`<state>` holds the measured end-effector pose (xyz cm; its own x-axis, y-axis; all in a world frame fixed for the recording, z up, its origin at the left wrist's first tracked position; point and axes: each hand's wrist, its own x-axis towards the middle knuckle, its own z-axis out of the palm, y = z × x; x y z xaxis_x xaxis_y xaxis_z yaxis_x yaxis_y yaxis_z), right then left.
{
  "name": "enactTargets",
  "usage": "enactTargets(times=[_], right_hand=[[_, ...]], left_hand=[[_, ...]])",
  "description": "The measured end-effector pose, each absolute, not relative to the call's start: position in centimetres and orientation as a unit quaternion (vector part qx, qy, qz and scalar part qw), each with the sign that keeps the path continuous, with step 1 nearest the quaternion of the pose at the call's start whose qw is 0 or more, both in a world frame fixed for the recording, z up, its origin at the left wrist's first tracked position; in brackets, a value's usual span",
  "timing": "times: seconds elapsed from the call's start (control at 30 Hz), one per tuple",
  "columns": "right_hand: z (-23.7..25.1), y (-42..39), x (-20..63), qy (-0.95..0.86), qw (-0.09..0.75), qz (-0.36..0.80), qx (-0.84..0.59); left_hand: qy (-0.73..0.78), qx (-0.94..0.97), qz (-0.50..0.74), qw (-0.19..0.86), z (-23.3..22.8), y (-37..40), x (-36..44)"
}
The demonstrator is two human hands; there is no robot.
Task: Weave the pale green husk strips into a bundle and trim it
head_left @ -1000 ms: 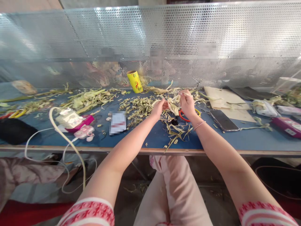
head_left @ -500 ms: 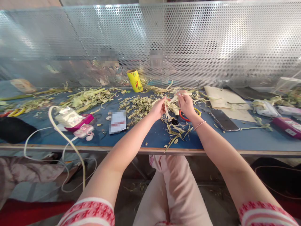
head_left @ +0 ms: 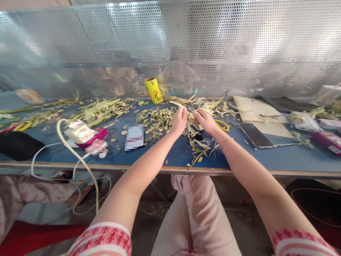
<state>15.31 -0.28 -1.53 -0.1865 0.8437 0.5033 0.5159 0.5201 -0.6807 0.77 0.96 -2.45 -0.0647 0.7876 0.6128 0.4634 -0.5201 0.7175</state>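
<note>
My left hand point(head_left: 179, 120) is closed over the blue table, pinching a pale dried leaf strip point(head_left: 176, 104) whose end pokes out above the thumb. Beside it, my right hand point(head_left: 205, 120) is also closed, its fingertips on the near end of pale fibres between the hands; the exact grip is partly hidden. Under both hands lie curled leaf scraps point(head_left: 199, 149) and a small black object point(head_left: 198, 137). A yellow loop handle point(head_left: 222, 125) rests by my right wrist. Left of my hands spreads a heap of short knotted leaf pieces point(head_left: 160, 119).
Behind stands a perforated metal screen point(head_left: 207, 46), with a yellow tube point(head_left: 153, 90) before it. A phone point(head_left: 256, 135) and cardboard point(head_left: 255, 110) lie right. Left are a leaf pile point(head_left: 102, 110), a pink-white device with cable point(head_left: 85, 133), a blurred card point(head_left: 134, 137) and a black item point(head_left: 20, 145).
The strip's end now points up and left from my left hand, whose thumb has risen. My right hand has shifted slightly down and left, and the red loop near it is now hidden.
</note>
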Motion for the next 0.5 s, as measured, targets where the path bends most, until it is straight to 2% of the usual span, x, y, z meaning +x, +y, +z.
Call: enactTargets(times=[0.2,0.43,0.5], right_hand=[[-2.0,-0.6,13.5,-0.713,0.477,0.156,-0.489],[-2.6,-0.6,12.7,-0.715,0.513,0.165,-0.445],[-2.9,-0.4,12.6,-0.717,0.528,0.165,-0.425]], left_hand=[[0.477,0.657,0.566,0.145,-2.3,0.5,1.0],[0.432,0.606,0.607,0.279,-2.3,-0.1,1.4],[0.434,0.585,0.622,0.288,-2.3,0.0,1.4]])
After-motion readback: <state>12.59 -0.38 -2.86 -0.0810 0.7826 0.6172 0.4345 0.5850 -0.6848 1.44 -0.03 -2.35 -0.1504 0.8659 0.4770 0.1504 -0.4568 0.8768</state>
